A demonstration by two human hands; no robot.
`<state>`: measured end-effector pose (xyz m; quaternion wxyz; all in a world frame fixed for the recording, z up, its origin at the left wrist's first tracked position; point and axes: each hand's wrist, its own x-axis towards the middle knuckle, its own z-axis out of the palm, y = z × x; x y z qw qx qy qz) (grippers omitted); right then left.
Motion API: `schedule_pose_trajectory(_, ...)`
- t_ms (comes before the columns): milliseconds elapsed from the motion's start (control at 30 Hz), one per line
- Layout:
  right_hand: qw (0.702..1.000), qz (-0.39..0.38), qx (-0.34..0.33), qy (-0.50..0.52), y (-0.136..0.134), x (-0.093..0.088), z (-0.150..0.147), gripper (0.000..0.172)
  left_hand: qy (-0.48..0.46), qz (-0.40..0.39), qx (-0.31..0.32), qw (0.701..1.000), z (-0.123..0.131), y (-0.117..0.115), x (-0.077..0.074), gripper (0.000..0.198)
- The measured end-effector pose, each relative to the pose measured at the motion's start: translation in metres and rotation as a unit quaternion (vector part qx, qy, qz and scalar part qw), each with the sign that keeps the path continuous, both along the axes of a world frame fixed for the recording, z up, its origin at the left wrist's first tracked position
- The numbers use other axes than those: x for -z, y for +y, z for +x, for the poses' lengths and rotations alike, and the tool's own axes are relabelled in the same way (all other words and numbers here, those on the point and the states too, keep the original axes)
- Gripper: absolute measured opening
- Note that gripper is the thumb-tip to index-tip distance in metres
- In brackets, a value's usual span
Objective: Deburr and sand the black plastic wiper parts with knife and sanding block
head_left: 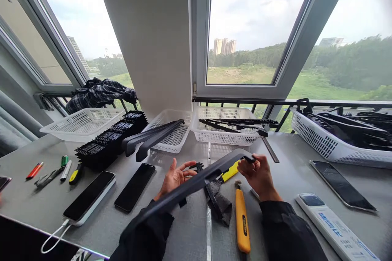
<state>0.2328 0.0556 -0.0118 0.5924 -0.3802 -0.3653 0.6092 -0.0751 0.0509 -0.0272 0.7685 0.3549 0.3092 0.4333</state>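
A long black plastic trim strip (196,181) slants across the middle of the view, its bent upper end pinched in my right hand (259,175). My left hand (176,177) is palm up with the fingers spread, just behind the strip. Some fingertips pass close to the strip; whether they touch it I cannot tell. Beyond those fingertips shows a small black plastic piece (199,166). Below the strip lie a dark grey cloth (225,204) with a narrow black piece on it, a yellow-handled tool (230,171) partly covered by the strip, and an orange-yellow tool (241,220).
White baskets line the back: one with black strips (226,138), one under two long trims (171,147), a full one (324,142) at right, another (82,130) at left. Black slotted parts (107,142), phones (134,187), a lighter (34,171) and a white box (337,228) lie around.
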Motion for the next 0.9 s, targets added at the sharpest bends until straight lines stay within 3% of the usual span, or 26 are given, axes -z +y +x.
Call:
schedule_pose_trajectory(133, 0.992, -0.037, -0.098, -0.077, 0.002, 0.009, -0.018, 0.061, -0.038, 0.007, 0.161, 0.986, -0.002, -0.009, -0.005, 0.081)
schedule_pose_trajectory(267, 0.984, -0.033, -0.119, -0.125, -0.001, 0.014, -0.035, 0.059, 0.015, 0.026, 0.198, 0.980, 0.008, -0.016, 0.001, 0.070)
schedule_pose_trajectory(467, 0.967, -0.019, -0.109, -0.231, -0.002, 0.008, -0.053, 0.066, 0.116, 0.101, 0.139, 0.978, 0.025, -0.018, 0.010, 0.071)
schedule_pose_trajectory(600, 0.953, 0.010, -0.111, -0.281, -0.004, 0.003, -0.066, 0.056, 0.136, 0.124, 0.106, 0.977, 0.028, -0.018, 0.011, 0.064)
schedule_pose_trajectory(700, 0.933, 0.029, -0.118, -0.340, -0.007, 0.005, -0.075, 0.039, 0.117, 0.091, 0.072, 0.986, 0.027, -0.015, 0.010, 0.057)
schedule_pose_trajectory(800, 0.901, 0.040, -0.105, -0.419, -0.013, 0.010, -0.084, 0.016, 0.078, 0.038, -0.022, 0.996, 0.026, -0.012, 0.005, 0.052)
schedule_pose_trajectory(900, 0.853, 0.042, -0.094, -0.512, -0.020, 0.012, -0.093, 0.016, 0.055, 0.006, -0.094, 0.994, 0.024, -0.009, -0.001, 0.050)
